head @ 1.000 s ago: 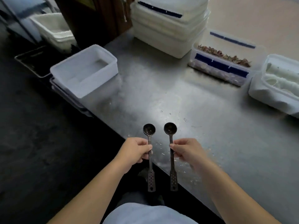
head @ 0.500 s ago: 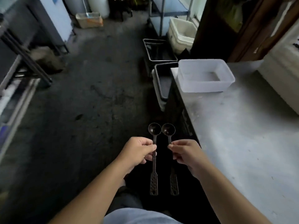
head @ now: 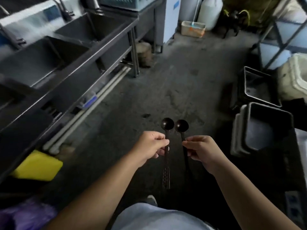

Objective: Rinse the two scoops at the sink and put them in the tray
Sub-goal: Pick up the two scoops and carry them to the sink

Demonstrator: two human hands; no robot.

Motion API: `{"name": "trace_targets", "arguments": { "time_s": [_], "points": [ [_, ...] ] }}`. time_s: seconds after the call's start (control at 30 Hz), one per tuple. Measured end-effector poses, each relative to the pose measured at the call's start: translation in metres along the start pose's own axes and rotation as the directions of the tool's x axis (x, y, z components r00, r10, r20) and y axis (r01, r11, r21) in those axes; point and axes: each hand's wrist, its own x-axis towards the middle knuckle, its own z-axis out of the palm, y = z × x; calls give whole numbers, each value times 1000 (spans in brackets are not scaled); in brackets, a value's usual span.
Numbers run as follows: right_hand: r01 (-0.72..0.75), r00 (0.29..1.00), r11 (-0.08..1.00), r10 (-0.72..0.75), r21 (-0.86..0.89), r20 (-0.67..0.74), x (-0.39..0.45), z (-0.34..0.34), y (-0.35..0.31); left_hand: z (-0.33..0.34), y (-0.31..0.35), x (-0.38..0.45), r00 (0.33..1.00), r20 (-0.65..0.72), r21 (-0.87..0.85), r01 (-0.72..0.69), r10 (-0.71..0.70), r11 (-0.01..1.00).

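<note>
Both hands are closed in light fingertip pinches, the left hand [head: 152, 145] on the left scoop [head: 166, 146] and the right hand [head: 201, 149] on the right scoop [head: 182, 130], held above the floor with the sink [head: 93, 52] well apart at the left, so either could be dropped if the thin handles are allowed to slip.

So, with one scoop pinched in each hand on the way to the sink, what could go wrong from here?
1. The left hand and right hand each seem to pinch a thin handle with the fingertips only; the left scoop or right scoop could slip and fall on the dirty floor.
2. The two bowls hang almost touching, so they may knock together.
3. The stacked bins stand on the floor at the right, a possible trip hazard.
</note>
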Motion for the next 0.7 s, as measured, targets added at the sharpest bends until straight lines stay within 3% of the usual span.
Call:
{"name": "trace_targets", "arguments": {
  "time_s": [0.37,0.7],
  "points": [
    [73,961,987,-30,-146,276,160,123,-112,-150,30,87,962,-270,-185,-2,-49,983],
    [121,846,959,36,-257,532,360,225,-232,-269,83,212,849,-506,-337,-31,-154,941]
  ]
}}
